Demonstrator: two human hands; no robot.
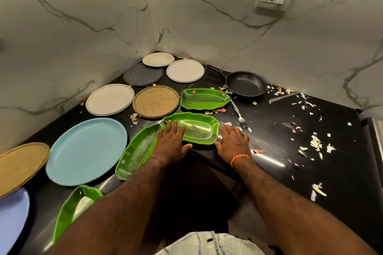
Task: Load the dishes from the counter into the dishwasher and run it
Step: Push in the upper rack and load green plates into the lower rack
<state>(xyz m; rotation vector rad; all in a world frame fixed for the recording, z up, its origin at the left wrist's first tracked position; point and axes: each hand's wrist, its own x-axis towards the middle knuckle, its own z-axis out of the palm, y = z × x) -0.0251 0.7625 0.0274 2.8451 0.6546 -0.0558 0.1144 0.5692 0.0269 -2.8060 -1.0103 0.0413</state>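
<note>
Presently on the black desk (269,136): a green leaf tray (199,128) near the front edge, with the left hand (172,141) laid flat, fingers straight, over its left end, and the right hand (233,141) spread flat on the desk, touching its right end. Around it lie three more green trays (204,98) (138,151) (72,211), a blue plate (87,151), two tan plates (155,101) (20,165), three white plates (109,99) (185,71) (158,59), a grey plate (143,74) and a lilac plate (10,219). Toward the wall sit a black pan (245,85), a fork (239,115) and a knife (281,97), with pale food scraps (316,143) strewn at the right.
</note>
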